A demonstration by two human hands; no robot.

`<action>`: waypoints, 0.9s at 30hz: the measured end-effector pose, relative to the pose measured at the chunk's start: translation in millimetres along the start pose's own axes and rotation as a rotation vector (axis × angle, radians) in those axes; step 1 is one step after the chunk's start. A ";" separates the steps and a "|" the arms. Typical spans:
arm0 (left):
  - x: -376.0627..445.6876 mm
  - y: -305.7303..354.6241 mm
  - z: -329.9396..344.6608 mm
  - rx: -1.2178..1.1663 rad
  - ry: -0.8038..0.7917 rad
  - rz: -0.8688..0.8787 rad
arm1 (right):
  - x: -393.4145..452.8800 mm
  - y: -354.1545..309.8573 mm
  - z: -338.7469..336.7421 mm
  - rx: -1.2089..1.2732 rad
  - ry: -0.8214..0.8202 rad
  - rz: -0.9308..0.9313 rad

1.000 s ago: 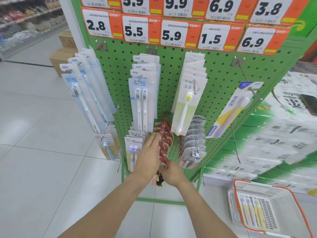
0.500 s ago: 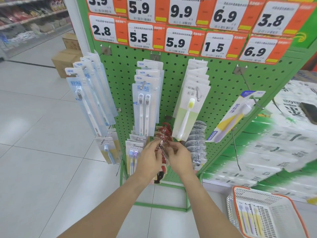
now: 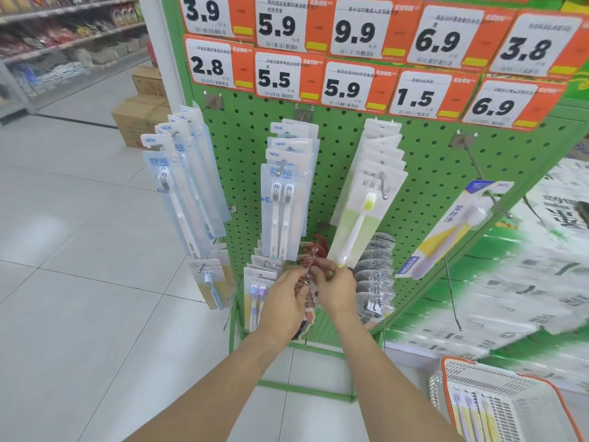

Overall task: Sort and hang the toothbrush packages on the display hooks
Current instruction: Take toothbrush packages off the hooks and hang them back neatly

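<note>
Both hands meet low at the middle of the green pegboard [image 3: 424, 173]; left hand [image 3: 283, 301] & right hand [image 3: 338, 290] have fingers curled, pinching the red toothbrush pkgs [image 3: 314, 250] on a lower hook, pkgs fanned along the wire; crowded on all sides: twin-brush pkgs [image 3: 282, 205] hang directly above, yellow-bristle pkg [image 3: 360, 218] tilts over the right hand, clear blister packs [image 3: 376, 275] just beside it to the right, small purple-brush pkgs [image 3: 258, 291] touching left of the left hand; long white-brush pkgs [image 3: 181, 193] jut past the board's left edge; open floor [image 3: 79, 282] lies left; orange-rimmed basket [image 3: 497, 393] w/ more pkgs sits bottom right.
</note>
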State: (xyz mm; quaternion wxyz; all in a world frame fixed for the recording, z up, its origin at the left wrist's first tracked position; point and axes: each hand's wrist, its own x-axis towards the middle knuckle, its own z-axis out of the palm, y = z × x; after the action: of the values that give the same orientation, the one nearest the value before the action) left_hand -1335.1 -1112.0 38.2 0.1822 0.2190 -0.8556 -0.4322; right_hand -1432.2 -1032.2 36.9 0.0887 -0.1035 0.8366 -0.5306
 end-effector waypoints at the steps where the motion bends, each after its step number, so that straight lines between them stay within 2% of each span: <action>1: 0.1 -0.1 0.0 0.002 -0.001 -0.004 | -0.8 0.5 1.0 -0.016 0.016 -0.017; 6: -0.8 1.2 2.3 0.004 0.013 -0.027 | -14.3 8.8 8.6 -0.004 0.162 -0.063; 11: 0.4 2.7 4.1 0.024 0.023 -0.021 | -28.9 8.6 9.5 -0.078 0.308 -0.197; 18: 1.9 3.6 4.3 0.011 -0.001 -0.063 | -40.9 9.8 -0.6 -0.069 0.268 -0.212; 23: 2.0 6.1 6.1 0.005 0.011 -0.056 | -54.2 18.6 -7.6 -0.036 0.352 -0.204; 27: 1.5 5.8 8.1 0.000 -0.046 -0.054 | -65.3 29.8 -8.7 0.031 0.395 -0.222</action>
State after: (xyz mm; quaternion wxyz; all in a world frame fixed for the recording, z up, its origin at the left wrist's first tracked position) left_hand -1341.7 -1104.4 38.5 0.1507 0.2322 -0.8534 -0.4418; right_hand -1374.0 -994.7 16.0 -0.1341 -0.0875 0.8131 -0.5597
